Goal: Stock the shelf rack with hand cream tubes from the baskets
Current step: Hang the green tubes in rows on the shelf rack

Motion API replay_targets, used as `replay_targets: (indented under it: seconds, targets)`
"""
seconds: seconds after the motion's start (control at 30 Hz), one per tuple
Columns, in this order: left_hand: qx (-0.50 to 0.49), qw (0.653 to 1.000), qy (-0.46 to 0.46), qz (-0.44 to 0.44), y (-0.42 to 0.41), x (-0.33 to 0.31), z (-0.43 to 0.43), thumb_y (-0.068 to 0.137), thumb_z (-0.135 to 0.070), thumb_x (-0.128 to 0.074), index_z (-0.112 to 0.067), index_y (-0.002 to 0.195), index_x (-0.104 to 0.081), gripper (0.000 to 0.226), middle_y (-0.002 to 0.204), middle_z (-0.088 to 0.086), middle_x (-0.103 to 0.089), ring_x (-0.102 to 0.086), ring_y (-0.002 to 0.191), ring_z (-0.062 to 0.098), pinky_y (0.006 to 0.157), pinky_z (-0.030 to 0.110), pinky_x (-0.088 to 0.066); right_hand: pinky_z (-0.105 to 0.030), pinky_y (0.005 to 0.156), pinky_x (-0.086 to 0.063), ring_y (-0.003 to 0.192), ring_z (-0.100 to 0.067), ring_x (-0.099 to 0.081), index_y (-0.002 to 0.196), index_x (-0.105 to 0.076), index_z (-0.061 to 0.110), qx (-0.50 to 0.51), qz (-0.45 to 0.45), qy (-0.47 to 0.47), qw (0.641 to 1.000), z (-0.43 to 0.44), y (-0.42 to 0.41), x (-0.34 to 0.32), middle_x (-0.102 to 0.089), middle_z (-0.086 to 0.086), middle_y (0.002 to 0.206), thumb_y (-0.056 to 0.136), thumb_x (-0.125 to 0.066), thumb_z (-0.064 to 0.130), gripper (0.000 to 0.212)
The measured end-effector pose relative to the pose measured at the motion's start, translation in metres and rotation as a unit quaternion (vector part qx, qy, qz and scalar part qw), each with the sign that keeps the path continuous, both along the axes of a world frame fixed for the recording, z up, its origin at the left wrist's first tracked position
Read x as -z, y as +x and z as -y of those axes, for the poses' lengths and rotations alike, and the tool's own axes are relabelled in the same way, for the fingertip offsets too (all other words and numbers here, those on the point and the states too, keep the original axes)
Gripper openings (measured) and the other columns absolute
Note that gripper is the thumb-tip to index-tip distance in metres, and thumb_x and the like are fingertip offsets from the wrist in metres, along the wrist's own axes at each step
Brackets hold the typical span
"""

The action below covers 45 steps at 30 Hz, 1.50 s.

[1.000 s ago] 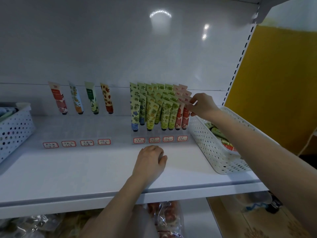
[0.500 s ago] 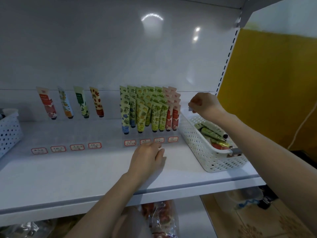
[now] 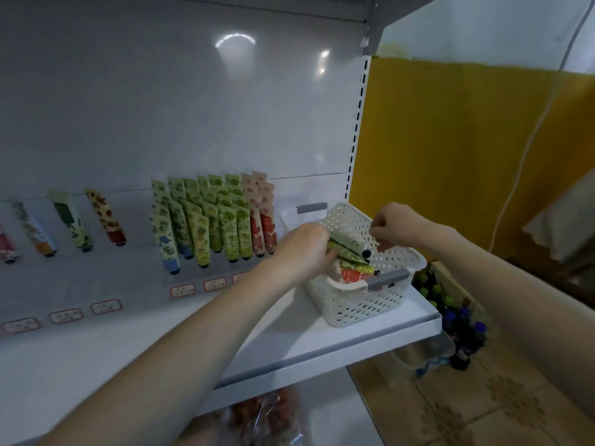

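Here, green hand cream tubes [image 3: 347,244] lie in the white basket [image 3: 363,304] at the shelf's [image 3: 322,336] right end. The left hand [image 3: 304,249] reaches in, arm stretched, fingers curled around them. The right hand [image 3: 394,225] hovers above the basket's far rim, fingers curled; whether it pinches anything is unclear.

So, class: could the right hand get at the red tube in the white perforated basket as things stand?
Probably yes. The right hand hangs over the open white perforated basket, and the red tube lies uncovered near its front rim; the left hand, gripping green tubes, sits beside it.
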<state>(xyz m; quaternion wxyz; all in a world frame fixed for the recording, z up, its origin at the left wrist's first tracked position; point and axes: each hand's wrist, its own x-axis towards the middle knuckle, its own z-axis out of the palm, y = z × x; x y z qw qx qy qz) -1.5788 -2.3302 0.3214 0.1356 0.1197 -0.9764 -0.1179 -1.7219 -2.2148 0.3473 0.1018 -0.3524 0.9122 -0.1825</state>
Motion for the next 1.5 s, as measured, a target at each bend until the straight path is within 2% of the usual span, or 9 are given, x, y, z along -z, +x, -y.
replay_targets:
  seconds: [0.23, 0.4, 0.53, 0.63, 0.93, 1.07, 1.23, 1.4, 1.5]
  targets:
    - [-0.056, 0.97, -0.058, 0.229, -0.061, 0.015, -0.013, 0.09, -0.034, -0.055, -0.014, 0.082, -0.06, 0.022, 0.079, 0.001, -0.059, -0.055, 0.073, 0.018, 0.06, 0.027, -0.042, -0.026, 0.059, -0.044, 0.1, -0.028, -0.063, 0.065, -0.043, 0.011, -0.022, -0.048, 0.085, 0.995, 0.047, -0.012, 0.011, -0.054, -0.011, 0.082, 0.095, -0.042, 0.002, 0.032]
    - [-0.079, 0.936, -0.134, 0.316, -0.072, 0.018, -0.02, 0.091, -0.051, -0.047, -0.015, 0.124, -0.053, 0.049, 0.125, 0.005, -0.054, -0.05, 0.119, 0.023, 0.096, 0.035, -0.041, -0.022, 0.047, -0.029, 0.055, -0.015, -0.039, 0.062, -0.034, 0.012, -0.036, -0.045, 0.144, 0.988, 0.064, -0.027, 0.028, -0.039, -0.003, 0.064, 0.096, -0.04, 0.002, 0.036]
    - [-0.08, 0.929, -0.104, 0.346, -0.077, 0.019, -0.022, 0.091, -0.045, -0.05, -0.014, 0.119, -0.055, 0.042, 0.116, 0.006, -0.057, -0.052, 0.115, 0.023, 0.096, 0.033, -0.042, -0.024, 0.053, -0.043, 0.056, -0.016, -0.052, 0.062, -0.04, 0.01, -0.055, -0.031, 0.171, 0.983, 0.067, -0.031, 0.031, -0.049, -0.005, 0.062, 0.093, -0.053, 0.013, 0.034]
    - [-0.082, 0.919, -0.058, 0.382, -0.082, 0.019, -0.02, 0.09, -0.043, -0.051, -0.016, 0.085, -0.058, 0.029, 0.085, 0.001, -0.057, -0.056, 0.094, 0.019, 0.086, 0.029, -0.044, -0.028, 0.065, -0.05, 0.067, -0.022, -0.058, 0.062, -0.042, 0.01, -0.066, -0.023, 0.188, 0.98, 0.069, -0.029, 0.031, -0.051, -0.005, 0.062, 0.089, -0.059, 0.013, 0.032]
    - [-0.077, 0.93, 0.008, 0.36, -0.084, 0.023, -0.015, 0.084, -0.042, -0.057, -0.021, 0.061, -0.051, 0.031, 0.064, -0.004, -0.052, -0.052, 0.065, 0.014, 0.068, 0.024, -0.042, -0.025, 0.054, -0.046, 0.066, -0.023, -0.056, 0.083, -0.057, 0.002, -0.066, -0.006, 0.103, 0.992, 0.067, -0.031, 0.022, -0.063, -0.016, 0.082, 0.083, -0.061, 0.002, 0.004]
    - [-0.073, 0.935, 0.028, 0.345, -0.082, 0.023, -0.016, 0.085, -0.042, -0.057, -0.019, 0.064, -0.051, 0.031, 0.073, -0.001, -0.054, -0.054, 0.077, 0.017, 0.07, 0.025, -0.044, -0.042, 0.077, -0.054, 0.094, -0.034, -0.064, 0.119, -0.054, -0.011, -0.053, -0.031, 0.034, 0.998, 0.064, -0.033, 0.009, -0.058, -0.026, 0.12, 0.083, -0.059, 0.005, 0.04]
    - [-0.072, 0.917, 0.082, 0.383, -0.081, 0.023, -0.018, 0.09, -0.036, -0.053, -0.011, 0.092, -0.059, 0.026, 0.09, 0.005, -0.053, -0.05, 0.083, 0.02, 0.079, 0.03, -0.044, -0.042, 0.078, -0.052, 0.095, -0.031, -0.061, 0.117, -0.056, -0.008, -0.057, -0.042, -0.01, 0.997, 0.054, -0.036, -0.002, -0.061, -0.022, 0.115, 0.085, -0.059, 0.011, 0.037]
    - [-0.081, 0.913, 0.143, 0.373, -0.078, 0.018, -0.019, 0.09, -0.035, -0.054, -0.012, 0.065, -0.05, 0.034, 0.07, 0.004, -0.049, -0.046, 0.062, 0.018, 0.068, 0.029, -0.039, -0.026, 0.073, -0.042, 0.089, -0.018, -0.051, 0.123, -0.053, 0.002, -0.053, -0.035, -0.052, 0.997, 0.044, -0.042, -0.01, -0.057, -0.011, 0.118, 0.086, -0.062, 0.018, 0.041]
    - [-0.081, 0.923, 0.161, 0.341, -0.076, 0.018, -0.02, 0.087, -0.039, -0.056, -0.01, 0.086, -0.061, 0.029, 0.095, 0.01, -0.062, -0.059, 0.085, 0.023, 0.077, 0.031, -0.046, -0.026, 0.071, -0.04, 0.087, -0.019, -0.051, 0.122, -0.053, 0.001, -0.043, -0.032, -0.067, 0.996, 0.037, -0.043, -0.014, -0.058, -0.013, 0.116, 0.087, -0.063, 0.018, 0.04]
